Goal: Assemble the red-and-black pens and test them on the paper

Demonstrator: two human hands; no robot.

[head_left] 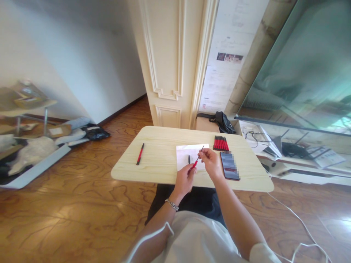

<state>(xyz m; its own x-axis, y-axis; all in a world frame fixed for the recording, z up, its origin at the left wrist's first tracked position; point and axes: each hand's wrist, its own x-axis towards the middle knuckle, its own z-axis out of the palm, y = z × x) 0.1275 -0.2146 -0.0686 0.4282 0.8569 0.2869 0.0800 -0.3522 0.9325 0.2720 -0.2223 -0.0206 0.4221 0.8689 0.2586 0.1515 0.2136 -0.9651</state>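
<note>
My left hand (187, 176) is closed round a red pen barrel (195, 163), which tilts up to the right. From the barrel's upper end a thin dark pen refill (202, 148) sticks out, and the fingertips of my right hand (208, 159) pinch it. Beneath both hands lies a white sheet of paper (182, 155). A small black pen tip piece (189, 159) rests on that sheet, apart from my fingers. To the right of my right hand is a phone (228, 166), lying flat. Just beyond it, several red and black pens (221, 143) lie side by side in a row.
A single red and black pen (140, 153) lies on the left part of the pale wooden table (161, 140). Past the far edge sits a black bag (224, 122). A white cable (298, 219) runs over the floor at the right. Boxes and packages (35, 153) stand far left.
</note>
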